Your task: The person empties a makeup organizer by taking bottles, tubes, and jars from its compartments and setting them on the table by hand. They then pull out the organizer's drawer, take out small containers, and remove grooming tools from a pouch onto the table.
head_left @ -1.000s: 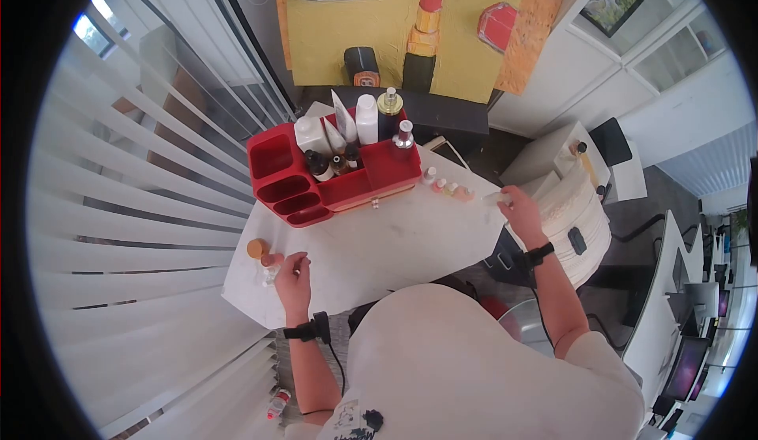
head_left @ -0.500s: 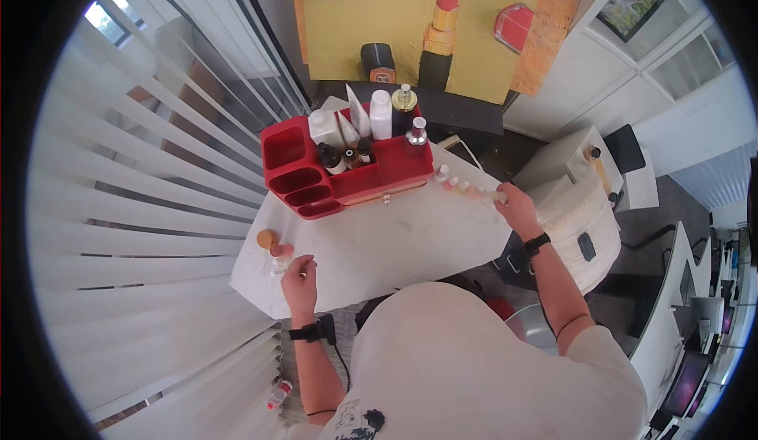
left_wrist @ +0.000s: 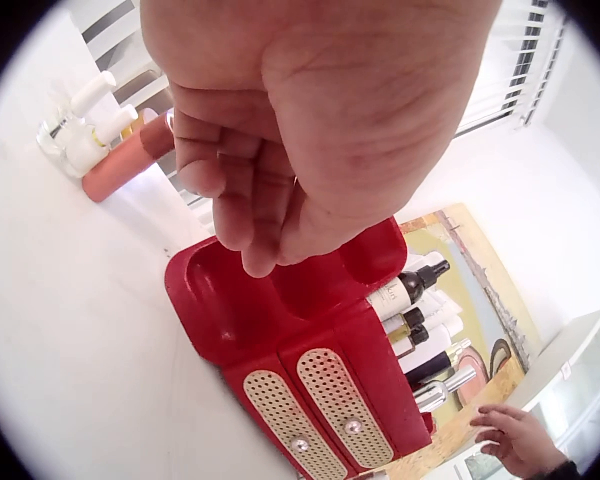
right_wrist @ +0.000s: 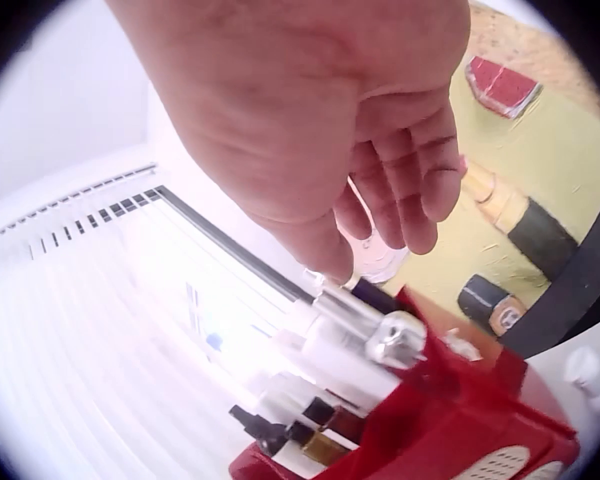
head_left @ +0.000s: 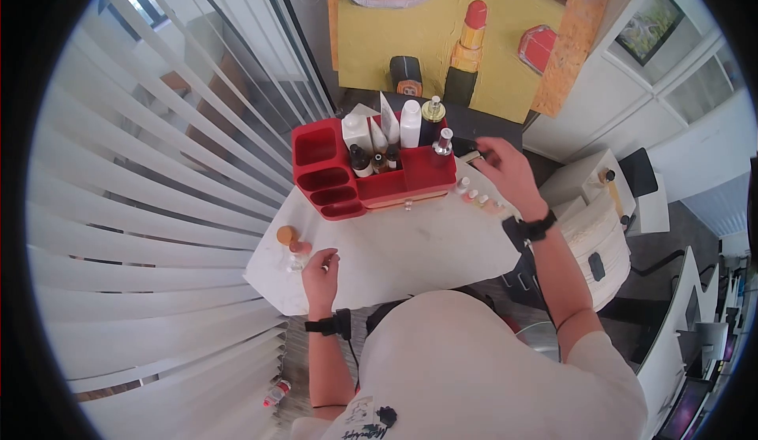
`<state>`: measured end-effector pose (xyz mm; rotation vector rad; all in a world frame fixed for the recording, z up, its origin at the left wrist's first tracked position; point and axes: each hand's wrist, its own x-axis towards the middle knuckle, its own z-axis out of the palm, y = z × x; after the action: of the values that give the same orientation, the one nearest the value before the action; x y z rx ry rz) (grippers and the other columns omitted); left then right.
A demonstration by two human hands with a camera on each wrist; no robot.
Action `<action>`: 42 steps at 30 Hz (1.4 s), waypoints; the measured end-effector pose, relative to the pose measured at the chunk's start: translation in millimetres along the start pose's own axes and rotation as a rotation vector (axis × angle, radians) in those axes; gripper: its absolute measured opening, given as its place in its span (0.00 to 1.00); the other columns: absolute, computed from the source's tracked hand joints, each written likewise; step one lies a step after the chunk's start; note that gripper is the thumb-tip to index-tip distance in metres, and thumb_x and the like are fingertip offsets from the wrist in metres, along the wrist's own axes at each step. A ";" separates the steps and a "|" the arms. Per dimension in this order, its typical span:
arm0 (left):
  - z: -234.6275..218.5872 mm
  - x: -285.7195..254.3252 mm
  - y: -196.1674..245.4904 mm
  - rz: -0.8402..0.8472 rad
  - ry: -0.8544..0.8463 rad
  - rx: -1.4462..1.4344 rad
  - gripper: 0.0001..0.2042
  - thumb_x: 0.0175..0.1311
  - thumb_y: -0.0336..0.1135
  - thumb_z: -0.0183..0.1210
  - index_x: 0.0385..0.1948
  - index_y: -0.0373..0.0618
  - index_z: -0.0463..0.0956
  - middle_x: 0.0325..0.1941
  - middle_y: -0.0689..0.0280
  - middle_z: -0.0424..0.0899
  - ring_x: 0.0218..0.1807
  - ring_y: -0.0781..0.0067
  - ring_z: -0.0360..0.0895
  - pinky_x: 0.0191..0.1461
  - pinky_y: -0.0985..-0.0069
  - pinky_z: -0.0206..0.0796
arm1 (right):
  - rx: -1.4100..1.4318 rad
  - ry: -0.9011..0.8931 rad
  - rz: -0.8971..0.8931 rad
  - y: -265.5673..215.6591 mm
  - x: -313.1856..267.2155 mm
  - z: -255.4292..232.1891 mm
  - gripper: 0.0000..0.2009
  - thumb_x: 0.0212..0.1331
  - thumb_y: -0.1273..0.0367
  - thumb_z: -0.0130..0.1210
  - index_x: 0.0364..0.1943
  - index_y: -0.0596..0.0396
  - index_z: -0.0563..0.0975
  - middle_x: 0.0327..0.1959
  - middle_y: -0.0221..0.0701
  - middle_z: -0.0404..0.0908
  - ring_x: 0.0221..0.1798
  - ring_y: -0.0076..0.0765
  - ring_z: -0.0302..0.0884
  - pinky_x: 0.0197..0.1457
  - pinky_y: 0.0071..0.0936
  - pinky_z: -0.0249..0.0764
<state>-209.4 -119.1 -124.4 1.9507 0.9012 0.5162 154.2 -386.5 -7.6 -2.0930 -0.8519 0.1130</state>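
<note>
My right hand [head_left: 509, 173] hovers beside the right end of a red cosmetics organizer [head_left: 426, 175], its fingers relaxed and holding nothing. Nearest to it is a bottle with a silver cap [head_left: 444, 142], standing in the organizer. On the table below that hand runs a row of small nail polish bottles [head_left: 472, 197]. My left hand [head_left: 320, 276] hangs loosely curled and empty over the table's left part. Beside it, in the left wrist view, are a pinkish-brown tube [left_wrist: 128, 165] and small bottles with white caps [left_wrist: 88, 146].
White bottles [head_left: 410, 124], a tube and small dark bottles [head_left: 360, 161] fill the organizer. An orange-brown lid [head_left: 287, 235] lies on the white table [head_left: 387, 258] at the left. Blinds [head_left: 158, 282] border the left side; a painted board [head_left: 379, 45] stands behind.
My right hand has let go of a small bottle at the end of the row and moved up and left, next to the organizer. The left hand stays near the tube.
</note>
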 end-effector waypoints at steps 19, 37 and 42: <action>-5.4 -11.1 -0.7 -0.027 0.035 -0.033 0.08 0.68 0.28 0.65 0.46 0.40 0.86 0.34 0.62 0.89 0.31 0.75 0.80 0.37 0.76 0.71 | 0.378 0.195 0.067 -51.0 -15.7 -21.7 0.14 0.63 0.74 0.68 0.51 0.61 0.81 0.36 0.30 0.83 0.37 0.21 0.82 0.43 0.21 0.80; 1.4 66.6 101.2 0.291 0.047 0.086 0.08 0.67 0.26 0.65 0.45 0.41 0.84 0.35 0.60 0.86 0.34 0.66 0.82 0.40 0.71 0.73 | -0.169 -0.118 -0.020 54.7 -55.6 66.1 0.13 0.60 0.67 0.69 0.46 0.55 0.80 0.36 0.37 0.84 0.37 0.48 0.84 0.41 0.41 0.79; -0.7 94.2 147.8 0.424 0.058 0.096 0.12 0.65 0.26 0.66 0.50 0.43 0.82 0.42 0.63 0.86 0.38 0.66 0.84 0.44 0.70 0.76 | -0.228 -0.147 -0.010 66.4 -55.8 74.1 0.13 0.59 0.68 0.69 0.45 0.54 0.81 0.36 0.37 0.84 0.37 0.50 0.84 0.41 0.43 0.79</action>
<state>-91.6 -95.8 3.2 2.2360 0.5520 0.7870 119.8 -396.9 -115.8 -2.3154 -1.0023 0.1730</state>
